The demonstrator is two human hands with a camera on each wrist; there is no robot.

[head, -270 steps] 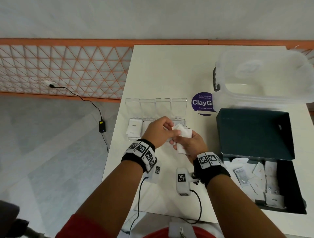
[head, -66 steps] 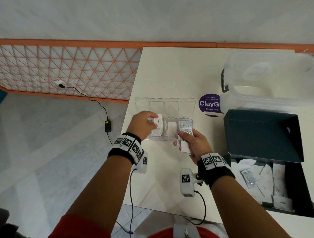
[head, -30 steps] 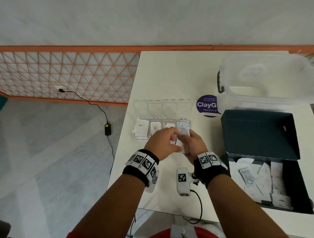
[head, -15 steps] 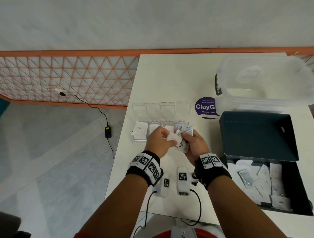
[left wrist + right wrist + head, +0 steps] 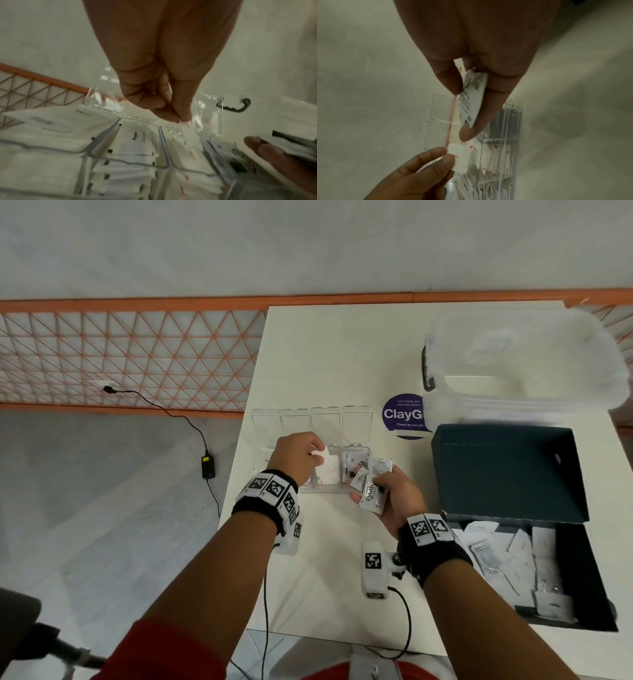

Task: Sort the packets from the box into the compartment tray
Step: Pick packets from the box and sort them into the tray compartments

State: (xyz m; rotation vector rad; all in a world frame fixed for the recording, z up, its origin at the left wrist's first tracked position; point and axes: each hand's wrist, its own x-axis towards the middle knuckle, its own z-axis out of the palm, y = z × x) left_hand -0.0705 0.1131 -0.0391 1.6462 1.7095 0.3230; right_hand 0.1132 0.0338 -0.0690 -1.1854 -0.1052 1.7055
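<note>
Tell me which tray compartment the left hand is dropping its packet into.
The third compartment from the left, holding red-marked packets; the left hand pinches a matching red-marked packet right above it.

Bare white desk lies open before me; the dark box's raised lid and clear plastic tub wall my right.

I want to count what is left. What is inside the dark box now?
Inside the dark box lie loose white packets, overlapping. What lies under them is covered, and the right arm hides the near left corner.
</note>
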